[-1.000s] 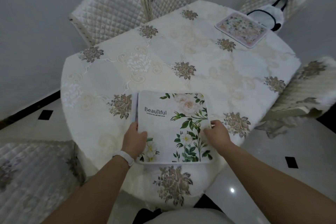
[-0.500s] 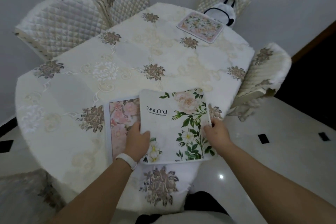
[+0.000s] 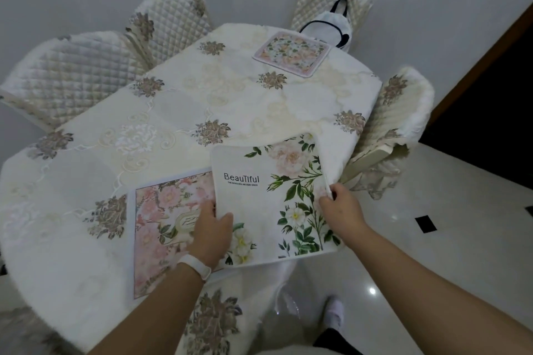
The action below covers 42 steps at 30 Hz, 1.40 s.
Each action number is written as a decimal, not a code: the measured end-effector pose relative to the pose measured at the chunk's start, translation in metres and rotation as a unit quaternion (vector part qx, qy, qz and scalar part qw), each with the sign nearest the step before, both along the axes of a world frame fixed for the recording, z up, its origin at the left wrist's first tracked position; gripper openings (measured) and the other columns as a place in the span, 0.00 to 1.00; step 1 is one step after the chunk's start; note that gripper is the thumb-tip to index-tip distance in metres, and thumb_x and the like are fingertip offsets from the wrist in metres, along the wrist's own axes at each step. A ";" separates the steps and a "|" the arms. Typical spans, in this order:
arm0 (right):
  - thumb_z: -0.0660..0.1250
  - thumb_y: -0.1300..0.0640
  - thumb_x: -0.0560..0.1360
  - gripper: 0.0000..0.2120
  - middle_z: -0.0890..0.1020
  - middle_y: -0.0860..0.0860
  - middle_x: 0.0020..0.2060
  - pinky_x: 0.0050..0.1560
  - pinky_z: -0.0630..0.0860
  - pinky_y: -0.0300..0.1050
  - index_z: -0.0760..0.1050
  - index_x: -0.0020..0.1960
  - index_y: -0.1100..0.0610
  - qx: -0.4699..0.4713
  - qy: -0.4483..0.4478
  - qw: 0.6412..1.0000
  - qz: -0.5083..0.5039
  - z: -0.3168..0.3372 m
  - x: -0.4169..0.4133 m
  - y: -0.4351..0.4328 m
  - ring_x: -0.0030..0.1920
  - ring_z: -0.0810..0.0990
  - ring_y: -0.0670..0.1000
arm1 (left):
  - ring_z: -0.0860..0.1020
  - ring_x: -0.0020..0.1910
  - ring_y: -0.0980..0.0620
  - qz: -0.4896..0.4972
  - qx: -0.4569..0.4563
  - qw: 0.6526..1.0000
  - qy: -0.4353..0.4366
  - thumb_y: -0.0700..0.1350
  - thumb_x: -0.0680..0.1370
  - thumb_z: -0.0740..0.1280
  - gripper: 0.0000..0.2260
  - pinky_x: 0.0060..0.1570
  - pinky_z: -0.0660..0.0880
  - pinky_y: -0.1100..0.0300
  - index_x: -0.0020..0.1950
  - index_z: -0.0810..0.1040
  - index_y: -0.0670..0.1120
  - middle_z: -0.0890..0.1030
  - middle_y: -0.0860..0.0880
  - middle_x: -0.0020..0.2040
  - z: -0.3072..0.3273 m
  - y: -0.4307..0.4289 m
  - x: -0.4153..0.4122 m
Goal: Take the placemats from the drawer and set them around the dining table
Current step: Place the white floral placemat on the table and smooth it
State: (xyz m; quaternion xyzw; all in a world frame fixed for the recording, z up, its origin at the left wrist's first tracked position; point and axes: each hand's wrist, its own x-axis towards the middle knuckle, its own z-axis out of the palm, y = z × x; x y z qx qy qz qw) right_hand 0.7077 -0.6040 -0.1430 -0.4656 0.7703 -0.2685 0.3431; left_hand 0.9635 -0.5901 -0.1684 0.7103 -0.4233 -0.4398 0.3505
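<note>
Left grip (image 3: 212,235): closed on the 9 o'clock edge of the white placemat (image 3: 268,204) (printed "BeauTiful"), thumb on top and fingers under. Right grip (image 3: 343,210): pinches the 3 o'clock edge, fingers folded round it, and the edge is lifted slightly there. The mat is held between both grips, near flat. Its 6 o'clock edge hangs past the tabletop (image 3: 230,101) rim and its 9 o'clock side overlaps the pink placemat (image 3: 161,228). Whether another mat sits beneath the white one: cannot tell. Both forearms reach in from 6 o'clock, a white wristband (image 3: 199,265) on the left. The pink placemat lies flat at about 7 o'clock of the tabletop. The far placemat (image 3: 291,53) lies at 1 o'clock, before a chair carrying a white bag (image 3: 331,27). Judged step: two places look set, and the white mat is in hand but not yet laid, so the task is roughly mid-course. The next move calls for carrying it clear of the pink one, likely toward the side chair (image 3: 398,130) at 3 o'clock. It should go down flat, square to the rim, before either grip lets go. The chairs at 10 and 11 o'clock have yet to get a mat.
</note>
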 end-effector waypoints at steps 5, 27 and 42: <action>0.62 0.55 0.79 0.05 0.79 0.48 0.41 0.37 0.71 0.44 0.75 0.51 0.54 0.002 -0.015 1.000 -0.002 0.001 -0.080 -0.017 0.41 0.78 0.50 | 0.78 0.44 0.50 0.010 0.003 1.000 -0.012 0.39 0.76 0.64 0.09 0.39 0.75 0.57 0.55 0.72 0.47 0.78 0.50 0.47 0.007 -0.016 -0.086; 0.61 0.58 0.78 0.03 0.79 0.49 0.40 0.36 0.74 0.43 0.74 0.49 0.54 -0.035 -0.039 0.998 0.047 0.052 -0.291 -0.142 0.38 0.77 0.48 | 0.78 0.44 0.52 0.043 -0.062 0.996 -0.044 0.38 0.75 0.65 0.08 0.38 0.74 0.57 0.53 0.72 0.47 0.79 0.51 0.46 0.051 -0.123 -0.274; 0.59 0.56 0.79 0.06 0.80 0.56 0.40 0.35 0.71 0.46 0.73 0.48 0.57 0.004 0.089 0.983 0.163 0.037 -0.276 -0.333 0.35 0.74 0.52 | 0.79 0.46 0.47 0.139 -0.002 0.990 0.027 0.39 0.76 0.65 0.08 0.48 0.78 0.48 0.54 0.71 0.47 0.79 0.48 0.48 -0.005 -0.260 -0.280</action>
